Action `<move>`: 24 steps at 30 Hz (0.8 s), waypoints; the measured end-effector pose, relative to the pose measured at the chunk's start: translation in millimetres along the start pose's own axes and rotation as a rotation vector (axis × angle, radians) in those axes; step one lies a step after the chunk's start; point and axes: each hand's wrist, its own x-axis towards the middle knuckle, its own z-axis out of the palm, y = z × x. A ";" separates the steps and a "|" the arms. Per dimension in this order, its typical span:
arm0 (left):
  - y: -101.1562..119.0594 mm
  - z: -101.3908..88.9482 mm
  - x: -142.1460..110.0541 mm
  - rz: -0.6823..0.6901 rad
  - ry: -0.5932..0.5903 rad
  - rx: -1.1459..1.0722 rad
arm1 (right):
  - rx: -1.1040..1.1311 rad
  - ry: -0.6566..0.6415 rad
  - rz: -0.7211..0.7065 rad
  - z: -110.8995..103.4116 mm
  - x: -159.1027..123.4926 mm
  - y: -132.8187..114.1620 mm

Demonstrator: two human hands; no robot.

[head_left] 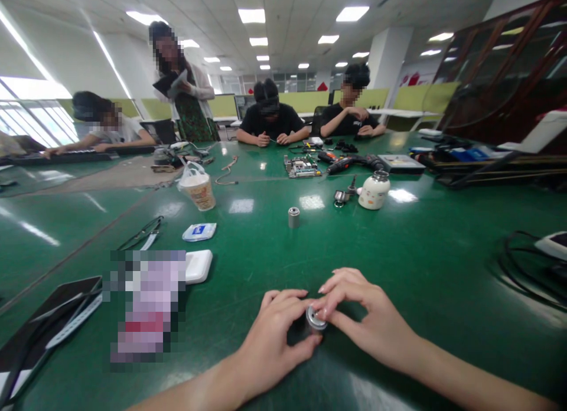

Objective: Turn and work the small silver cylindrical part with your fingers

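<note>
A small silvery metal cylinder stands upright on the green table, near its front edge. Wrapped around its left side, my left hand grips it between thumb and fingers. My right hand bends over the top, its thumb and fingertips pinched together at the cylinder's upper face. Whatever those fingertips pinch is too small or too hidden to name. Farther back, apart from both hands, a second metal cylinder of similar look stands upright.
To the left lie a blurred-out object, a white case, a small packet and cables. A cup in a bag, a cream bottle, a circuit board and power drills stand farther back. Several people are around the table.
</note>
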 end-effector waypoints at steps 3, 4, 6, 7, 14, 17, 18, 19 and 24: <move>-0.6 0.3 -0.7 0.002 -0.009 0.005 | -0.028 0.026 -0.003 2.3 -0.1 3.9; -0.8 0.3 -0.8 0.000 -0.012 0.010 | -0.037 0.049 0.007 2.3 -0.1 4.7; -1.0 0.2 -0.8 -0.001 -0.013 0.016 | -0.053 0.100 0.036 1.6 -0.1 5.1; -1.0 0.0 -0.5 -0.002 -0.013 0.017 | -0.055 0.118 0.052 0.9 -0.2 4.9; -1.3 -0.2 0.6 0.010 -0.004 0.017 | -0.042 -0.019 0.004 1.4 -1.9 2.3; -1.8 0.1 -0.4 0.008 -0.002 0.023 | -0.038 0.009 -0.043 2.7 -0.4 3.1; -1.7 0.0 -0.7 0.003 -0.007 0.024 | -0.029 0.041 -0.042 1.4 1.2 3.9; -1.6 -0.3 -0.9 -0.002 -0.013 0.025 | -0.018 0.083 -0.028 -1.2 3.6 5.4; -0.7 -2.3 -0.2 -0.020 -0.027 0.030 | -0.025 0.277 0.132 -28.0 18.1 38.4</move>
